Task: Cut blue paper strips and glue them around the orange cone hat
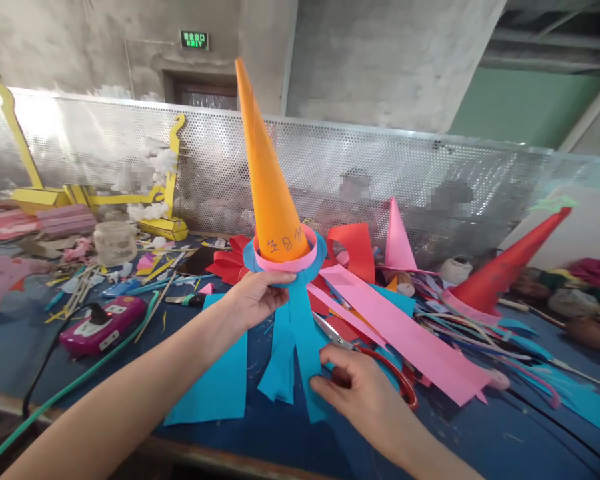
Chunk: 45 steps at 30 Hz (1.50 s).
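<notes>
Blue worktable (275, 437): orange paper cone hat (275, 193) at 11 o'clock, left hand (253, 303) pinching its blue brim (250, 257). Right hand (355, 380) curls narrow at 5 o'clock by blue paper strip (306, 333), grip unclear; I'd pull lightly, brim steady.

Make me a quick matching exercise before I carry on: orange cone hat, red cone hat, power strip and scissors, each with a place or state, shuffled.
1. orange cone hat
2. red cone hat
3. power strip
4. scissors

A. has a black plug in it
B. partly behind the right hand
C. at the picture's right side, tilted
D. held by the left hand

Pairs: 1-D, 2-C, 3-A, 4-B.
</notes>
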### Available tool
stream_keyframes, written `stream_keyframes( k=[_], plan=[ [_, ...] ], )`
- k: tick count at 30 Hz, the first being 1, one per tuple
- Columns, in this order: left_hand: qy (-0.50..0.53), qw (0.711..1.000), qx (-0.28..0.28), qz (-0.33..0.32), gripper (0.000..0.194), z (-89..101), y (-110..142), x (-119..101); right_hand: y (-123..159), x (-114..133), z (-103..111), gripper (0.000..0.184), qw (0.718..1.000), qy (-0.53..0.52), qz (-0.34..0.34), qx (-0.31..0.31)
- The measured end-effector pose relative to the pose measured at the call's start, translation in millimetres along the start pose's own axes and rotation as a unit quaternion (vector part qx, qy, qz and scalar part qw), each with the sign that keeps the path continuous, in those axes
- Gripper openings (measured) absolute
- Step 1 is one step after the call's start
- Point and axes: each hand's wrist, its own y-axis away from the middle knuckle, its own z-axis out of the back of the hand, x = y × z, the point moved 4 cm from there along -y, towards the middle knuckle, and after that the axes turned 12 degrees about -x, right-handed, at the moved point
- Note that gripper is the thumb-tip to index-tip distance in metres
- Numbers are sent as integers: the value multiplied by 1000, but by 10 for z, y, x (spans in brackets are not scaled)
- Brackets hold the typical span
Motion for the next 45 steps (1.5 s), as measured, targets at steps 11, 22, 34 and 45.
stream_keyframes(
  k=[11,22,34,45],
  plan=[
    [-62,991,54,101,12,-35,208,179,-82,98,128,23,940,-47,297,-160],
    [-32,993,42,108,15,-9,175,232,-27,73,77,21,931,-18,324,-166],
    [-52,990,16,129,23,79,118,325,-9,101,28,20,936,-20,324,-140],
    [-26,999,-24,24,36,148,41,360,-23,25,-8,24,953,-56,266,-131]
  ],
)
